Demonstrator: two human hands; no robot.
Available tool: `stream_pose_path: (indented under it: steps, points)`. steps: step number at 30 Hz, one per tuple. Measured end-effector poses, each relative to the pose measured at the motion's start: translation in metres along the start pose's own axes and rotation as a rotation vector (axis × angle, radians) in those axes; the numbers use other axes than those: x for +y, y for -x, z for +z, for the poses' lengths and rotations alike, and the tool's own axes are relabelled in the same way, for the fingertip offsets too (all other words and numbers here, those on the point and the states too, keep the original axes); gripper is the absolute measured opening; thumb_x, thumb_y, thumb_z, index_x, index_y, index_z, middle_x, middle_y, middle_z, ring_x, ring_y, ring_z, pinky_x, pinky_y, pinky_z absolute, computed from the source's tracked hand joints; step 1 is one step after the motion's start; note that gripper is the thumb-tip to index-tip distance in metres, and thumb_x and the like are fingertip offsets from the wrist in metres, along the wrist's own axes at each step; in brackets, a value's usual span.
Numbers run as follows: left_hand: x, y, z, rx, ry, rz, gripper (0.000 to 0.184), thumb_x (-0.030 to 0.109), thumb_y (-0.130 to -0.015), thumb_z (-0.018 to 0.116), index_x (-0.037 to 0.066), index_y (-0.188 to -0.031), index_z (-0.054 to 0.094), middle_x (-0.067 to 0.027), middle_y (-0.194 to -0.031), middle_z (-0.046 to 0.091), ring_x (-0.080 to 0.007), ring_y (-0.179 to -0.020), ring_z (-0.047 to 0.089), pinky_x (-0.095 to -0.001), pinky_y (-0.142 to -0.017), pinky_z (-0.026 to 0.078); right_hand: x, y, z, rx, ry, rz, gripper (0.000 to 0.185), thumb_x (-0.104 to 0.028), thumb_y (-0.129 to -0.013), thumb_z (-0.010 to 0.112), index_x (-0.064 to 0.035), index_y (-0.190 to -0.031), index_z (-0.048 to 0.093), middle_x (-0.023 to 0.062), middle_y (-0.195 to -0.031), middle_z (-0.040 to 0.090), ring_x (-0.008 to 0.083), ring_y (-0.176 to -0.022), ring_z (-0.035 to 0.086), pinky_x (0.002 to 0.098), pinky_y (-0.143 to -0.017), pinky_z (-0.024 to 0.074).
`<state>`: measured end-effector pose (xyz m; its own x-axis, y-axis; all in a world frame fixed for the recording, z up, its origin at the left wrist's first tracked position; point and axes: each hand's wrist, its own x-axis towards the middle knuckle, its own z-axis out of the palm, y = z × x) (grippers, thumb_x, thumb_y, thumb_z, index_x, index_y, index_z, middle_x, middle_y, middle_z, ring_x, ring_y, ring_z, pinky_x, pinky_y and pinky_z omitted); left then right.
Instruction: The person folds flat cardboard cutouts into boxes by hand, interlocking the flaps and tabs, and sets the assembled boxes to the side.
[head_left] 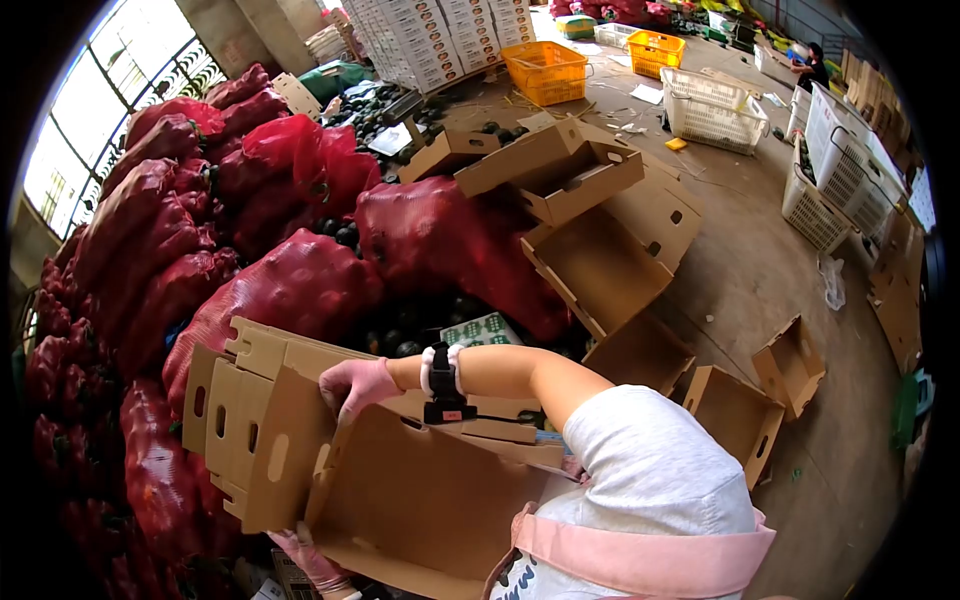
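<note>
My right hand [357, 387], in a pink glove, grips the upper left corner of an open brown cardboard box [430, 490]. Below it, my left hand [312, 562], also gloved in pink, holds the box's lower left corner; its fingers are partly hidden. The box is empty inside and tilted towards me. Against its left end stands a stack of nested cardboard boxes [240, 430] with oval handle holes. Dark green fruit [405, 325] and a green-and-white printed carton [482, 330] lie beyond my right forearm.
Red mesh sacks [290, 285] are piled at the left and ahead. Open cardboard boxes [600, 265] lie to the right of them. Farther back are a yellow crate [545, 75], white crates [715, 112], stacked white cartons [430, 40] and a person [815, 72].
</note>
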<state>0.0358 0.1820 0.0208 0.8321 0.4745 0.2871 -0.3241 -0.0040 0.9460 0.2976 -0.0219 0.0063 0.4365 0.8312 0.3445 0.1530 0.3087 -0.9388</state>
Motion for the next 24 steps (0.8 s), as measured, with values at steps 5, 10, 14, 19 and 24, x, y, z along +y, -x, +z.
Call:
stream_pose_path:
  steps: [5,10,14,19,24]
  points:
    - [-0.031,-0.003,-0.030,0.112,-0.239,0.016,0.034,0.002,-0.085,0.060,-0.001,-0.118,0.053,-0.0117,-0.113,0.059,-0.0231,-0.099,0.057,-0.0366,-0.087,0.046,-0.007,0.011,0.023,0.436,0.684,-0.442,0.057,-0.040,-0.072,0.073,-0.0063,-0.110,0.047,0.0087,-0.093,0.060,0.0290,-0.084,0.059,0.0367,-0.076,0.0473]
    - [-0.031,0.010,-0.021,0.162,-0.190,-0.049,0.032,0.011,-0.089,0.057,-0.004,-0.118,0.053,-0.0130,-0.116,0.057,-0.0235,-0.101,0.055,-0.0373,-0.089,0.045,0.006,0.019,0.017,0.131,-0.079,0.030,0.052,-0.055,-0.085,0.049,-0.0082,-0.108,0.051,0.0047,-0.103,0.056,0.0207,-0.089,0.053,0.0320,-0.080,0.0438]
    - [-0.044,0.024,-0.039,0.234,-0.146,-0.011,0.038,0.015,-0.088,0.057,-0.002,-0.122,0.049,-0.0127,-0.114,0.055,-0.0229,-0.103,0.053,-0.0363,-0.090,0.045,-0.012,0.013,0.009,-0.092,-0.255,0.312,0.042,-0.047,-0.092,0.042,-0.0106,-0.107,0.057,0.0017,-0.105,0.054,0.0114,-0.097,0.047,0.0271,-0.083,0.0399]
    - [-0.048,0.015,-0.153,-0.416,-0.781,-0.174,0.042,0.019,-0.088,0.057,0.003,-0.126,0.047,-0.0118,-0.114,0.054,-0.0230,-0.105,0.053,-0.0348,-0.085,0.049,-0.035,0.008,-0.004,-0.398,0.043,0.200,0.038,-0.032,-0.085,0.057,-0.0054,-0.111,0.054,0.0040,-0.103,0.055,0.0139,-0.100,0.048,0.0300,-0.088,0.0386]
    - [0.032,0.013,-0.070,-0.264,-0.341,-0.587,0.040,0.022,-0.092,0.054,0.006,-0.128,0.047,-0.0131,-0.122,0.053,-0.0249,-0.107,0.055,-0.0395,-0.073,0.057,-0.041,0.007,-0.004,-0.524,0.263,0.225,0.061,-0.031,-0.076,0.072,-0.0008,-0.122,0.046,0.0100,-0.115,0.055,0.0200,-0.109,0.049,0.0354,-0.094,0.0396]
